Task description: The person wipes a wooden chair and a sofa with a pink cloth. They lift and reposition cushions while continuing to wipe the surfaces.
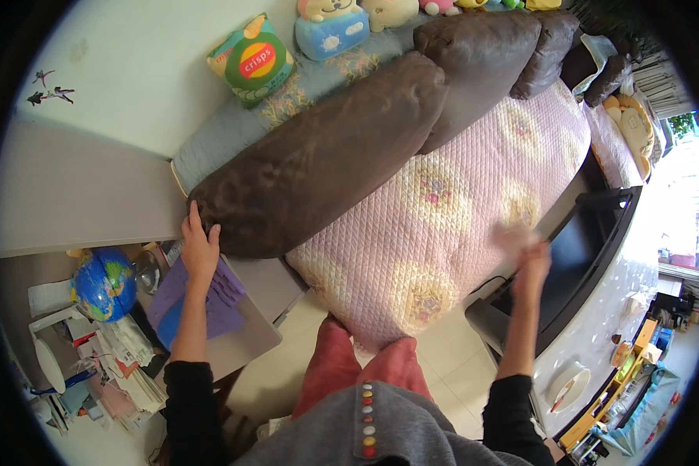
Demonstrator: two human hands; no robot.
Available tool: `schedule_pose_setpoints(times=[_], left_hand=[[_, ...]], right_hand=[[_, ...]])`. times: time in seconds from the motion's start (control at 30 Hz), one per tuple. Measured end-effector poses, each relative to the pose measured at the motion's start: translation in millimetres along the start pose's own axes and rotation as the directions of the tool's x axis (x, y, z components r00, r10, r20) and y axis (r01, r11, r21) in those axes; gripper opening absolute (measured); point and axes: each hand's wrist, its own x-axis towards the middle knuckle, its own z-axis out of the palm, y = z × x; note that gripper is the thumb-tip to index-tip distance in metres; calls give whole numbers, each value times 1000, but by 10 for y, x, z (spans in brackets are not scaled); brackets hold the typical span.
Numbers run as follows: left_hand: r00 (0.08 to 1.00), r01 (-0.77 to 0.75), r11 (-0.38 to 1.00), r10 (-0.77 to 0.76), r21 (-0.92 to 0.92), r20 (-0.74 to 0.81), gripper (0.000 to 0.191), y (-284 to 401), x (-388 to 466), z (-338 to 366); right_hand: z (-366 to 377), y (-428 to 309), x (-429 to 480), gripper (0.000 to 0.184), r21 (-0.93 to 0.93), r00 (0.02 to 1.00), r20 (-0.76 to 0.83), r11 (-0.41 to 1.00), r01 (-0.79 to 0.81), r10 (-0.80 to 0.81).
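My left hand [200, 250] rests on the near left end of a brown leather sofa back [320, 154], thumb and fingers apart. My right hand [524, 247] is motion-blurred over the right side of a pink quilted sofa cover [384, 244] with floral medallions. Whether its fingers are spread or closed is not clear, nor whether it touches the cover. The cover lies over the sofa seat, and its near corner reaches my knees. Further along, another brown leather back section [477, 70] continues the row.
Behind the sofa back, a grey-blue floral fabric [221, 140] carries a crisps-bag pillow [256, 61] and several plush toys. At left, a desk shelf holds a globe [103, 284] and stacked papers [122, 355]. A large black-framed screen [582, 256] stands close on the right.
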Motion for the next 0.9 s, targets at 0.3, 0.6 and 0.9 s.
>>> schedule_pose_setpoints(times=[0.3, 0.6, 0.9], left_hand=[[999, -18, 999, 19, -33, 46, 69, 44, 38, -99], [990, -91, 995, 95, -40, 107, 66, 15, 70, -221], [999, -31, 997, 32, -76, 16, 68, 26, -35, -97]], right_hand=[[1134, -461, 1405, 38, -390, 599, -403, 722, 571, -692], [2880, 2639, -2630, 32, -602, 215, 797, 772, 206, 564], [1356, 2306, -2309, 27, -532, 475, 708, 837, -128, 523]])
